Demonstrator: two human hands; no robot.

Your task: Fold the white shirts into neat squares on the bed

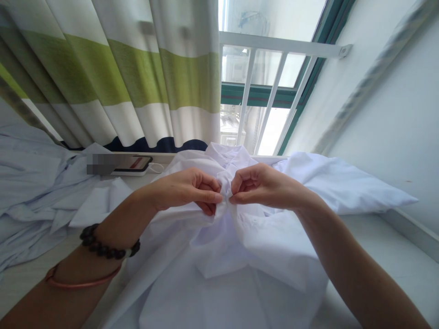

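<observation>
A white shirt (pixel 240 265) lies spread on the pale table (pixel 387 256) in front of me, its collar end toward the window. My left hand (pixel 187 189) and my right hand (pixel 260 185) meet at the shirt's middle, each pinching a fold of the white cloth between thumb and fingers. The fingertips almost touch each other. My left wrist wears a dark bead bracelet (pixel 106 246) and a thin pink band (pixel 78 283).
Light blue garments (pixel 37 183) are piled at the left. A phone (pixel 133 163) on a white block lies by the window sill. A striped green and white curtain (pixel 120 77) hangs behind, beside a barred window (pixel 267 91). A white wall (pixel 394 105) closes the right.
</observation>
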